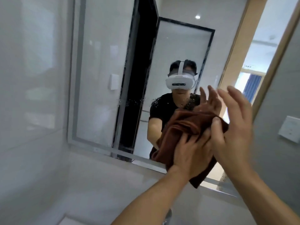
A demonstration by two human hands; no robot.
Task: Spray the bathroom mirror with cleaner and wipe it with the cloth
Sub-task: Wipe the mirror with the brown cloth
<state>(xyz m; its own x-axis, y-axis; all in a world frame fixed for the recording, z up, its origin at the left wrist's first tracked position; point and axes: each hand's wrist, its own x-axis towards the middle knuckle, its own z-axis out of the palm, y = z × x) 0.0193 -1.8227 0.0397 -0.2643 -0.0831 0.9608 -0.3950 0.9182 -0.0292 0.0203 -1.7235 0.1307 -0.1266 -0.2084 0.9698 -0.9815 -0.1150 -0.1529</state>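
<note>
The bathroom mirror (100, 78) fills the wall ahead, with fine spray droplets (129, 101) across its middle. A brown cloth (183, 125) lies bunched against the mirror's lower right part and hangs down over its bottom edge. My left hand (191, 151) presses flat on the cloth's lower half, fingers spread. My right hand (235, 127) is at the cloth's upper right corner; the thumb hooks over the cloth while the fingers stretch upward, apart. No spray bottle is in view.
The mirror shows a person in a black shirt wearing a white headset, with a dark doorway behind. A white wall switch (289, 129) sits on the wall right of the mirror. Pale glossy tiles (32, 111) cover the wall on the left and below.
</note>
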